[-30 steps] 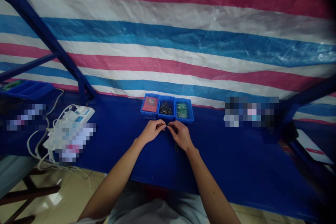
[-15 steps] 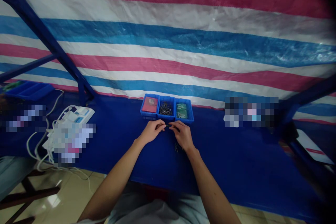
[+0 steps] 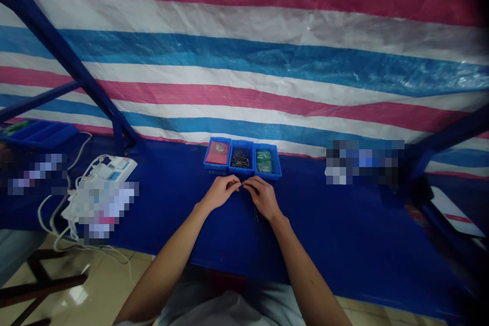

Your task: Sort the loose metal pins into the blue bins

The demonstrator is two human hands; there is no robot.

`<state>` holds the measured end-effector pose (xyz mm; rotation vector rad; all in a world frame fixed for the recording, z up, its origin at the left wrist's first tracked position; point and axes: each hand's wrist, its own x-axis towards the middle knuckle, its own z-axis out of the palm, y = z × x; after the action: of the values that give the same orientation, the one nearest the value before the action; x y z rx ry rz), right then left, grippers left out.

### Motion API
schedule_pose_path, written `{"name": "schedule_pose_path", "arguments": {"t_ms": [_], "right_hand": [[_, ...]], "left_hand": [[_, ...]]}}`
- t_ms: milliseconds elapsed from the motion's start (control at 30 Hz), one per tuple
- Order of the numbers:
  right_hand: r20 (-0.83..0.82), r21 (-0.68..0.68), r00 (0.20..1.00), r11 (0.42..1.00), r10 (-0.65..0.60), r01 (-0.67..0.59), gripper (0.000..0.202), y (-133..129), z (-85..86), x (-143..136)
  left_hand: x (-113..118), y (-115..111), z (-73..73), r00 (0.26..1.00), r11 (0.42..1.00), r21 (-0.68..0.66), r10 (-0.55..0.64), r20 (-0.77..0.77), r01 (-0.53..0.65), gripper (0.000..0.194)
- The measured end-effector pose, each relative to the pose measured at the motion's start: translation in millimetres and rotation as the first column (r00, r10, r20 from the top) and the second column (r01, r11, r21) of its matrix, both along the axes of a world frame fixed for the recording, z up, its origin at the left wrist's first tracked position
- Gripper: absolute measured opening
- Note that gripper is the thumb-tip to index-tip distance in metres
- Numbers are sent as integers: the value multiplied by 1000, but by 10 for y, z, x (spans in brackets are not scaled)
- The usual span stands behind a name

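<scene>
My left hand [image 3: 222, 189] and my right hand [image 3: 263, 195] nearly meet fingertip to fingertip, low over the blue table just in front of three small bins. The left fingers pinch a thin dark screw, mostly hidden now. My right thumb and forefinger are pressed together at its end; what they hold is too small to make out. Several loose screws [image 3: 256, 213] lie on the table beside and partly under my right hand. Dark screws [image 3: 241, 158] fill the middle bin [image 3: 242, 169].
The left bin [image 3: 216, 166] holds something pink, the right bin [image 3: 272, 175] green packets with pale pieces. White cables and a power strip [image 3: 124, 167] lie at left, a blurred-out item [image 3: 362, 160] at right. A striped sheet [image 3: 244, 71] hangs behind; blue frame bars [image 3: 72, 61] slant at the sides.
My right hand has shifted slightly left toward my left hand. The gap between the fingertips has narrowed, and the dark piece seen between them is now mostly covered.
</scene>
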<state>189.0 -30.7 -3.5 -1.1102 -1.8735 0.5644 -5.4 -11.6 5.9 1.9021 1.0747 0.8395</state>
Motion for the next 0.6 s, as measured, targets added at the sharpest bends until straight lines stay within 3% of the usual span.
{"name": "schedule_pose_path", "arguments": {"t_ms": [600], "right_hand": [[37, 0, 999, 1000, 5, -5, 14, -1, -25, 6]], "left_hand": [[-11, 6, 1, 999, 999, 9, -35, -29, 35, 27]]}}
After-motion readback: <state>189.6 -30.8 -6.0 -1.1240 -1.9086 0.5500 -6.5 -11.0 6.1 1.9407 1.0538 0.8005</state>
